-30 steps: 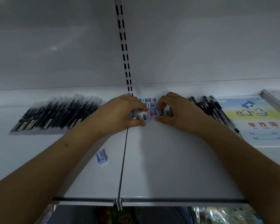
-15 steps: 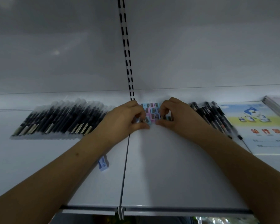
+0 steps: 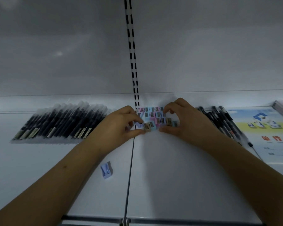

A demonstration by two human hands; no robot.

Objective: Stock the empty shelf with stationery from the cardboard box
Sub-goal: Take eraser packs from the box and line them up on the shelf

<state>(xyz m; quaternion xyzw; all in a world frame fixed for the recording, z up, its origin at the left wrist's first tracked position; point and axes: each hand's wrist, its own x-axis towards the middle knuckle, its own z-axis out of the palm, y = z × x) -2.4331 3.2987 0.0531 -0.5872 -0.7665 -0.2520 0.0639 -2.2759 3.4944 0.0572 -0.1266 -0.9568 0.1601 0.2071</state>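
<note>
White shelf (image 3: 170, 176): pencil sharpeners (image 3: 155, 115) packed at back. Left hand (image 3: 119, 126) pinches one sharpener (image 3: 148, 126); right hand (image 3: 185, 121), fingers curled, steadies block. Light, rigid, slippery; pinch flat sides. Stray sharpener (image 3: 106, 170) lies apart.

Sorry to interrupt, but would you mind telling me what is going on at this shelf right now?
A person is lining up small pastel pencil sharpeners in rows at the back of a white shelf. The left hand pinches a sharpener at the front of the block, and the right hand curls round its other end. One blue sharpener lies apart, nearer the front edge. Wrapped pens lie to the left.
</note>
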